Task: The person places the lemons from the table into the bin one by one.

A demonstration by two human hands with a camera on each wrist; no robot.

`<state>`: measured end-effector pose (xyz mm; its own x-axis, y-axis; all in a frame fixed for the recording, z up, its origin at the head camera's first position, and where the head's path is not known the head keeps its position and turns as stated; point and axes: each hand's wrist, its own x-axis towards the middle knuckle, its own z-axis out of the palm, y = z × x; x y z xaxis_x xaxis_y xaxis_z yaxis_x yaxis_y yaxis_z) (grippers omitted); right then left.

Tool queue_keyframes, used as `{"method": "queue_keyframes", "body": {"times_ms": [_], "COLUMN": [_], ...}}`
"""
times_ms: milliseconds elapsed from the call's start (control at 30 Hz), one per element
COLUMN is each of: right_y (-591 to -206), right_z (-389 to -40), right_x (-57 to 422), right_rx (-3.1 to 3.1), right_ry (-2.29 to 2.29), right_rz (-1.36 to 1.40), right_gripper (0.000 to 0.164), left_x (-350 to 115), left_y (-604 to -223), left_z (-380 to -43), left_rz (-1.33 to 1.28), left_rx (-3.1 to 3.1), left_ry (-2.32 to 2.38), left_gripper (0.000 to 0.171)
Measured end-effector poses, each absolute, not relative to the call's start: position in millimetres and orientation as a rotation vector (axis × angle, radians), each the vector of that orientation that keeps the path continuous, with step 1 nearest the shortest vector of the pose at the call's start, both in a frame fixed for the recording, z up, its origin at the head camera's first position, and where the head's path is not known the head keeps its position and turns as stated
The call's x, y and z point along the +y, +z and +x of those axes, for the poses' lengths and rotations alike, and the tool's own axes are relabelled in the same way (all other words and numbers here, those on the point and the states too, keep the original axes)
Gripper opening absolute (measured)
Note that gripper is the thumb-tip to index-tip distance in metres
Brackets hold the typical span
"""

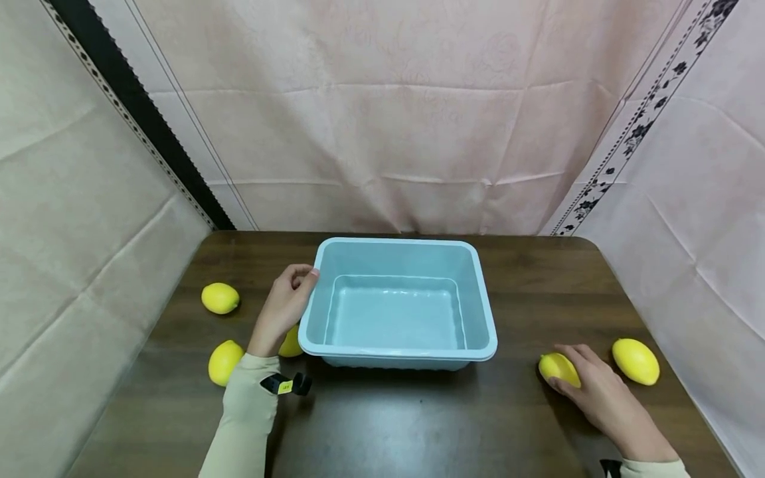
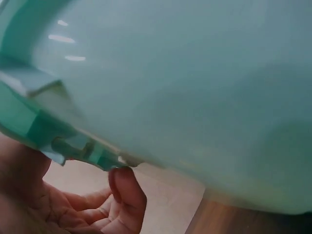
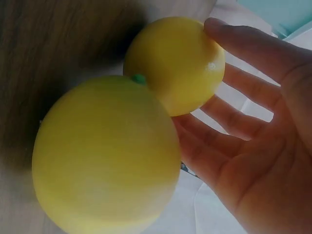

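A light blue plastic basin [image 1: 397,312] stands on the dark wooden table. My left hand [image 1: 289,302] pinches its left rim, with the thumb on the edge and the fingers bent at the outer side. In the left wrist view the basin's wall [image 2: 170,97] fills most of the picture above the thumb. Over at the right, my right hand [image 1: 588,385] holds a yellow lemon [image 1: 560,369] between thumb and fingers, low over the wood. The right wrist view shows the thumb tip on this lemon [image 3: 170,63]. A second lemon [image 1: 636,362] lies just beyond that hand, large in the right wrist view.
Left of the basin lie two lemons, one farther back [image 1: 220,298] and one nearer [image 1: 225,362] beside the left sleeve. Another lemon [image 1: 291,343] is partly hidden between the left wrist and the basin. Pale cloth [image 1: 418,153] hangs behind and along both sides of the table [image 1: 382,425].
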<state>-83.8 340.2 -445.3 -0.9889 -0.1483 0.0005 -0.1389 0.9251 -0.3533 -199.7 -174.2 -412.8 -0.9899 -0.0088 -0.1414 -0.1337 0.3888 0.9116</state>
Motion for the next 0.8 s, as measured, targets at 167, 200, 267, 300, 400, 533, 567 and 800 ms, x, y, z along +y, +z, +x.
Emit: {"method": "queue_keyframes", "body": {"times_ms": [167, 200, 267, 300, 400, 533, 567, 800], "right_y": [-447.6, -448.1, -449.5, -450.0, -452.6, -455.5, -456.3, -461.6], "right_z": [-85.4, -85.8, -85.8, -85.8, -86.3, -84.9, -84.5, -86.3], "right_x": [333.8, 332.0, 328.0, 326.3, 321.9, 318.7, 318.0, 310.7], "right_rx": [3.050, 3.044, 3.033, 3.028, 3.017, 3.010, 3.011, 2.983], "right_ry": [-0.549, -0.550, -0.549, -0.548, -0.555, -0.573, -0.581, -0.648], "right_rz": [-0.281, -0.292, -0.301, -0.300, -0.289, -0.263, -0.257, -0.198], "right_gripper": [0.056, 0.057, 0.056, 0.056, 0.055, 0.055, 0.055, 0.065], "left_x": [-172.3, -172.3, -172.1, -172.1, -172.6, -173.5, -173.8, -176.3], "left_y": [-413.6, -413.8, -414.3, -414.9, -416.0, -419.0, -419.9, -422.5], "left_z": [-206.0, -207.2, -209.7, -211.1, -213.0, -213.9, -214.1, -217.7], "left_rz": [-0.124, -0.129, -0.127, -0.123, -0.121, -0.125, -0.127, -0.114], "left_rx": [2.506, 2.501, 2.489, 2.485, 2.471, 2.432, 2.423, 2.402], "left_ry": [1.756, 1.771, 1.804, 1.816, 1.842, 1.857, 1.857, 1.865], "left_gripper": [0.055, 0.054, 0.052, 0.052, 0.051, 0.052, 0.052, 0.052]}}
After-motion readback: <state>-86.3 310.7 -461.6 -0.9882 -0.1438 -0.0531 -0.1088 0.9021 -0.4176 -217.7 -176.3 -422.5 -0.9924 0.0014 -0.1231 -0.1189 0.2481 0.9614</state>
